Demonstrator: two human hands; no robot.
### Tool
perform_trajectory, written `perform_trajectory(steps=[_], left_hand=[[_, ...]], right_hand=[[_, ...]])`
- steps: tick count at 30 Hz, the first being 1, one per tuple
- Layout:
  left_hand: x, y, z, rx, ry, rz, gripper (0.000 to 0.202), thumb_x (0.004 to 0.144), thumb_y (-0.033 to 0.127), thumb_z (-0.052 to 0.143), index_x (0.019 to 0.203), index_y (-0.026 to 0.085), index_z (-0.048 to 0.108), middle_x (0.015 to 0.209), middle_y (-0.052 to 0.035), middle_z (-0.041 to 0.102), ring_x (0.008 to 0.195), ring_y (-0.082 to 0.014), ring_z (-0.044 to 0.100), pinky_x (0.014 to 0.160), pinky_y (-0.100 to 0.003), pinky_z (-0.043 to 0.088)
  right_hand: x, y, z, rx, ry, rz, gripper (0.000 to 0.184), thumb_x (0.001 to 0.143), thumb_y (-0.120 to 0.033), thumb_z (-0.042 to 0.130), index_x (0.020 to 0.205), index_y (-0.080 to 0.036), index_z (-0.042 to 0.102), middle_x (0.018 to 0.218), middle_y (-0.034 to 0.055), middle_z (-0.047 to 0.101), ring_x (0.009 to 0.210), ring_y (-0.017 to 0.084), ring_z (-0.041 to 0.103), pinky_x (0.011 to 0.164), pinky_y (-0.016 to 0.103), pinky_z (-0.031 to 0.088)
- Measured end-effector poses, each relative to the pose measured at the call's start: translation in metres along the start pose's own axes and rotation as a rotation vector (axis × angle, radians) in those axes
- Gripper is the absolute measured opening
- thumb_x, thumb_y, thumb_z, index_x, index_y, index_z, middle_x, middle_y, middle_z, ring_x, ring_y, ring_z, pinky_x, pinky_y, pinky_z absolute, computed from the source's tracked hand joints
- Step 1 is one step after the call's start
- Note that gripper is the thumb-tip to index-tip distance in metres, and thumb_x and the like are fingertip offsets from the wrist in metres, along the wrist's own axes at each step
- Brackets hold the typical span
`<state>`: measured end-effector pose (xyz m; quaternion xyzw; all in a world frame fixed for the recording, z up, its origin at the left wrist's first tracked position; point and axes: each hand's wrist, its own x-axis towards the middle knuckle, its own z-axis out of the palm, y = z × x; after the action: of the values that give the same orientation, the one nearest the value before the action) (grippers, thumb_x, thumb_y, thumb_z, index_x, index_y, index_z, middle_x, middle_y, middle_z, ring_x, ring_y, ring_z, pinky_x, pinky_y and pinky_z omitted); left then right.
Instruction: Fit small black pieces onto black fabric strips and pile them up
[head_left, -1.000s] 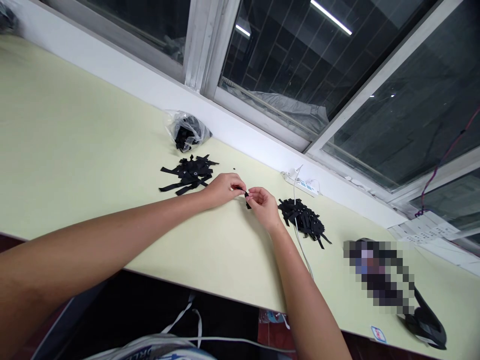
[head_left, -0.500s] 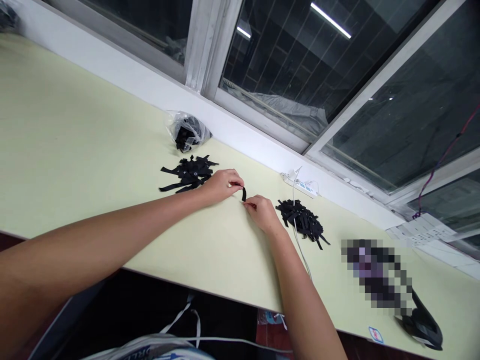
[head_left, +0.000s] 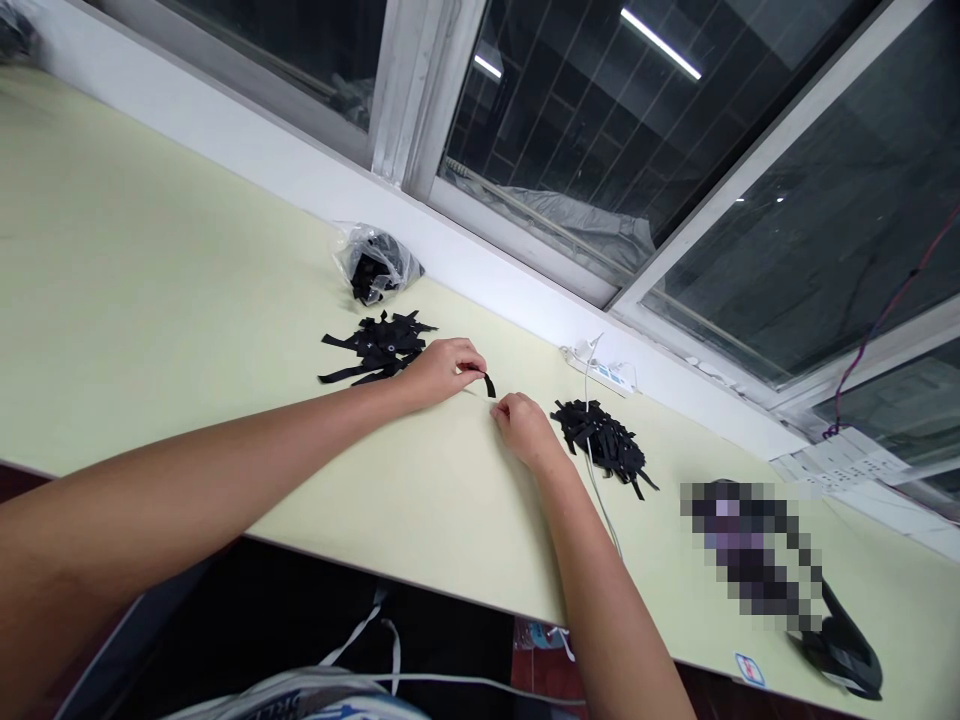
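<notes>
I have both hands out in front of me over the pale table (head_left: 187, 270), near each other, with one short black strip (head_left: 490, 386) between them. My left hand (head_left: 454, 365) holds that strip: thumb and fingertips are pinched on its upper end, and the rest curves down toward my right hand (head_left: 525, 425). The right fingers are bent in toward the thumb just below the strip's free end — they are so small on my feed that I can't tell whether they grip anything or merely hover beside it.

Next to my left wrist lies a loose pile of black strips (head_left: 382, 345), a few long ends pointing out to the left; my wrist covers part of its near edge from this angle. Beyond that pile, close to the wall, sits a clear plastic bag (head_left: 379, 265) with more black pieces inside.

Over to the right of my right hand — near, but apart from it — is a second heap of black strips (head_left: 611, 450), with a white cable (head_left: 606, 515) running across it. The white power strip (head_left: 604, 372) lies behind, by the wall. Farther right, a black curved band (head_left: 840, 610) rests on the table, partly blurred out, and a small label (head_left: 750, 669) sits at the front edge.
</notes>
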<state>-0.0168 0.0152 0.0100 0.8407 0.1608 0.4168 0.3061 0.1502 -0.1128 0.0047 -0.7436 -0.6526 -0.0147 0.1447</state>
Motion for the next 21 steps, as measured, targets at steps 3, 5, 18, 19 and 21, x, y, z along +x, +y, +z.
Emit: perform_trajectory(steps=[3, 5, 18, 19, 21], left_hand=[[0.000, -0.001, 0.000, -0.001, 0.001, -0.011, 0.013, 0.084, 0.028, 0.064, 0.085, 0.020, 0.075, 0.088, -0.0029, 0.067, 0.077, -0.0146, 0.061, 0.072, -0.027, 0.046], [0.000, 0.000, 0.000, -0.004, -0.002, -0.017, 0.013, 0.084, 0.028, 0.064, 0.085, 0.020, 0.075, 0.089, -0.0029, 0.067, 0.078, -0.0147, 0.061, 0.073, -0.027, 0.046], [-0.001, 0.002, -0.001, 0.007, -0.014, -0.015, 0.014, 0.084, 0.028, 0.063, 0.084, 0.020, 0.074, 0.088, -0.0030, 0.068, 0.077, -0.0146, 0.061, 0.071, -0.027, 0.046], [-0.001, 0.003, -0.001, 0.005, -0.015, -0.017, 0.014, 0.084, 0.028, 0.063, 0.084, 0.020, 0.074, 0.088, -0.0030, 0.068, 0.076, -0.0145, 0.061, 0.070, -0.026, 0.046], [-0.001, 0.003, -0.001, 0.002, -0.018, -0.019, 0.013, 0.084, 0.027, 0.064, 0.084, 0.019, 0.074, 0.089, -0.0032, 0.067, 0.077, -0.0145, 0.061, 0.070, -0.026, 0.045]], right_hand=[[-0.001, -0.002, -0.003, -0.024, -0.002, -0.018, 0.015, 0.094, -0.020, 0.052, 0.092, -0.016, 0.066, 0.093, 0.0096, 0.066, 0.087, 0.019, 0.058, 0.078, 0.028, 0.040], [-0.003, -0.001, -0.008, -0.006, -0.018, -0.032, 0.015, 0.093, -0.020, 0.054, 0.088, -0.017, 0.068, 0.090, 0.0084, 0.067, 0.083, 0.018, 0.058, 0.077, 0.027, 0.040], [-0.006, -0.003, -0.019, -0.063, -0.072, 0.009, 0.019, 0.087, -0.014, 0.052, 0.079, -0.020, 0.069, 0.083, 0.0086, 0.071, 0.076, 0.020, 0.061, 0.067, 0.029, 0.038], [-0.006, -0.004, -0.019, -0.095, -0.075, 0.021, 0.019, 0.087, -0.015, 0.052, 0.080, -0.019, 0.068, 0.084, 0.0099, 0.071, 0.077, 0.021, 0.061, 0.066, 0.029, 0.037], [-0.006, -0.006, -0.018, -0.134, -0.077, 0.026, 0.017, 0.087, -0.016, 0.051, 0.083, -0.018, 0.067, 0.088, 0.0118, 0.070, 0.079, 0.022, 0.061, 0.066, 0.030, 0.037]])
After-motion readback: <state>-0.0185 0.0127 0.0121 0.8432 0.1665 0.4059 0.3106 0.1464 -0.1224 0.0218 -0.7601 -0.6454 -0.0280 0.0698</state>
